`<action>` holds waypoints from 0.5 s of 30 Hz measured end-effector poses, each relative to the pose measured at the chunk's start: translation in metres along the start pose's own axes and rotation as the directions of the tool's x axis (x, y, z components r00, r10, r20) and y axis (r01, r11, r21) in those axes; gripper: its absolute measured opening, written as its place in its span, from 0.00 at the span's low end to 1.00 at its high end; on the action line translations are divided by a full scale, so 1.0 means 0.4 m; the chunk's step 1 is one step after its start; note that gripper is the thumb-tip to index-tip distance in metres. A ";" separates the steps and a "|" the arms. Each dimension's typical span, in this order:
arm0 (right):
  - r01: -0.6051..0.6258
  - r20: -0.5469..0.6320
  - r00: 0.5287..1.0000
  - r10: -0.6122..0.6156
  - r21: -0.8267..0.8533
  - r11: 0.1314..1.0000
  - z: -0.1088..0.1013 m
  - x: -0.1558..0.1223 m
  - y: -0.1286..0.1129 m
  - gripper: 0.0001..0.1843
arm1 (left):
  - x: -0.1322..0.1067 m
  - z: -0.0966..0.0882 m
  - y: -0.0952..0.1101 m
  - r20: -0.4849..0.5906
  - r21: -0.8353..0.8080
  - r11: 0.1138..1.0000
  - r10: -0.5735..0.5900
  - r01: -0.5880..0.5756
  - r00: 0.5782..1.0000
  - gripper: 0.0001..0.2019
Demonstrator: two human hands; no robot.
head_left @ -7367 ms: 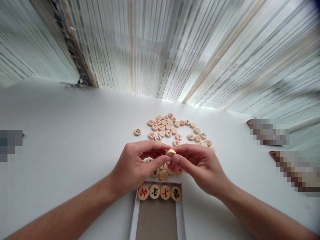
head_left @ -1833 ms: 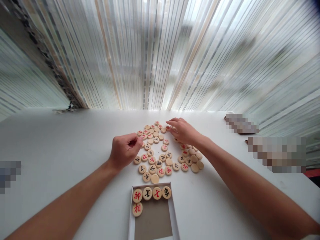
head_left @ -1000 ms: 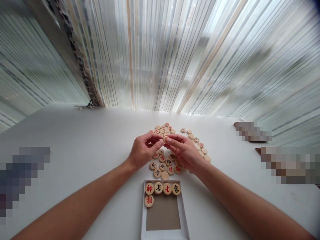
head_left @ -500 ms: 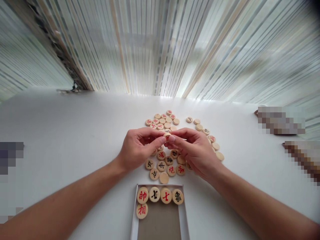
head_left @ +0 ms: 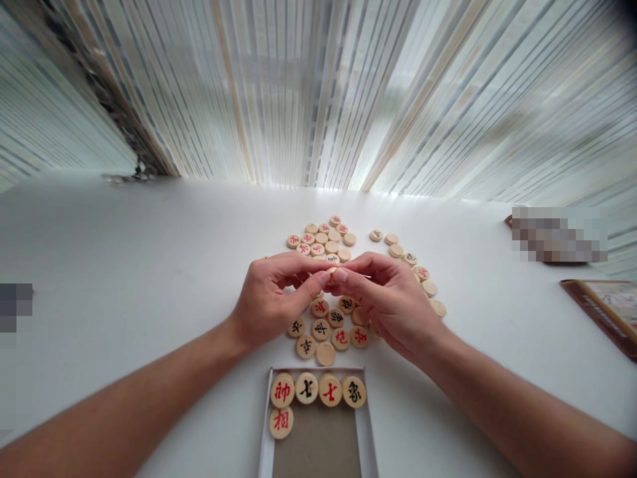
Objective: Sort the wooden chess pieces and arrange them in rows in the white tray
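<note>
Striped curtain behind a white table, one disc at the fingertips

From my end of the feed, I see the curtain's pale, grey and tan strips drop to the far edge of the tabletop, with a dark, beaded-looking strand at its left. My left hand and right hand meet above the middle of the table, both grasping the same wooden disc between thumbs and fingertips. I cannot read its face from this angle.

Just nearer to me lies a shallow box with white walls and a grey-brown floor. Four pieces line its far end: a red one at the left, a black one, another red one and another black one. A fifth, red-marked piece sits just below the leftmost.

Loose discs spread across the table beyond the box, some showing red or black characters, others plain; my hands hide part of the group. Well off to the right I make out a flat, brown-edged object and, farther back, a blurred-out one.
</note>
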State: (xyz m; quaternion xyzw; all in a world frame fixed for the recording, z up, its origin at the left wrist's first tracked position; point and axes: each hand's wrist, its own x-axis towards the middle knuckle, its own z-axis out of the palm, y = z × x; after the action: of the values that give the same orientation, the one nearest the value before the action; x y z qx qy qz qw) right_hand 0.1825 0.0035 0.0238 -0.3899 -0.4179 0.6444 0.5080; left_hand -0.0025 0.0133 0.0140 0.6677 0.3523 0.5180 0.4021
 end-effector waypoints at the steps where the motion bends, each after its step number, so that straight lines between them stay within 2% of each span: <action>1: -0.011 0.007 1.000 0.011 0.020 1.000 0.000 0.000 0.000 0.12 | 0.000 0.001 -0.001 -0.007 -0.018 1.000 -0.014 0.014 1.000 0.07; 7: -0.069 0.053 0.996 0.066 0.069 0.995 -0.002 0.003 -0.003 0.09 | 0.001 0.001 -0.009 -0.023 -0.149 0.986 -0.086 0.081 0.996 0.11; 12: -0.143 0.073 0.988 0.136 0.103 0.984 -0.006 0.004 -0.011 0.10 | 0.005 0.000 -0.007 0.040 -0.274 0.954 -0.118 0.125 0.992 0.14; 15: -0.167 0.071 0.984 0.162 0.078 0.983 -0.008 0.003 -0.014 0.12 | 0.009 0.000 -0.002 0.043 -0.297 0.945 -0.129 0.136 0.991 0.14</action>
State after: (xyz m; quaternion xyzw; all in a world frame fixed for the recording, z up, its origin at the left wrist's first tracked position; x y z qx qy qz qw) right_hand 0.1871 0.0059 0.0276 -0.3807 -0.3730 0.7133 0.4552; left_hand -0.0018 0.0169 0.0146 0.5801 0.3092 0.5296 0.5361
